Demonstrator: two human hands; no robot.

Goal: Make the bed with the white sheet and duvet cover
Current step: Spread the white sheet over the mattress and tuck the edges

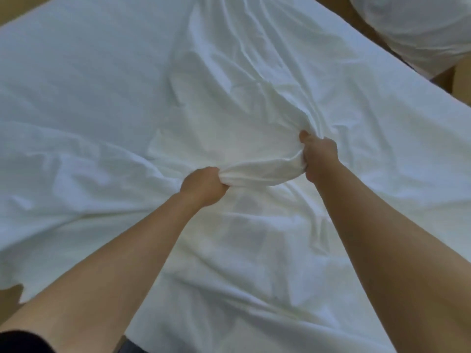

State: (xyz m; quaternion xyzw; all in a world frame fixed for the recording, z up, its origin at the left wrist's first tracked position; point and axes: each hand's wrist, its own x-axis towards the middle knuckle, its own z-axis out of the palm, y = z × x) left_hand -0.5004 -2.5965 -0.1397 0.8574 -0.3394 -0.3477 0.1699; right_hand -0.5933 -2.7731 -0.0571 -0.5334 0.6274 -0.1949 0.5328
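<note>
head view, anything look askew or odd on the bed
Yes: the white fabric is bunched into a ridge mid-bed, gripped by the left hand and right hand, with creases fanning out from it. No stains or tears show.

Left hand (204,186) and right hand (318,155) bury their fingertips in the bunched sheet (260,171); a white bundle (420,29) runs off the top-right corner.

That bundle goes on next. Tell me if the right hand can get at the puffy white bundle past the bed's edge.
Probably not yet: the right hand grips the bunched white fabric, as does the left hand. Nothing blocks the puffy white bundle, but it seems to lie beyond the outstretched arm.
</note>
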